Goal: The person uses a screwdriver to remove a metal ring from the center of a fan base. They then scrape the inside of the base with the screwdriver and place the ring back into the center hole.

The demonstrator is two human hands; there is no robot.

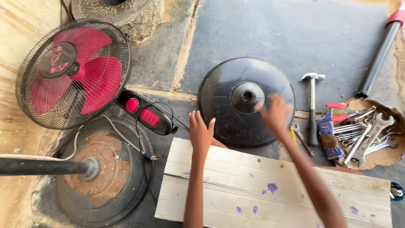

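A round black fan base (230, 122) lies on the grey floor (295, 38), just past a white board (270, 190). Both arms reach over the board. The right hand (275, 114) is blurry on the base, fingers spread. The left hand (201, 133) is flat at its edge, fingers together.

Bare forearms, no sleeves, R hand (275, 115) prob. blurred

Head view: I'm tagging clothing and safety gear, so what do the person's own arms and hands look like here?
Both forearms are bare, with no sleeves in view. The left hand and right hand wear no gloves; no rings, watch or bracelets show. The right hand is motion-blurred, so small details there cannot be told.
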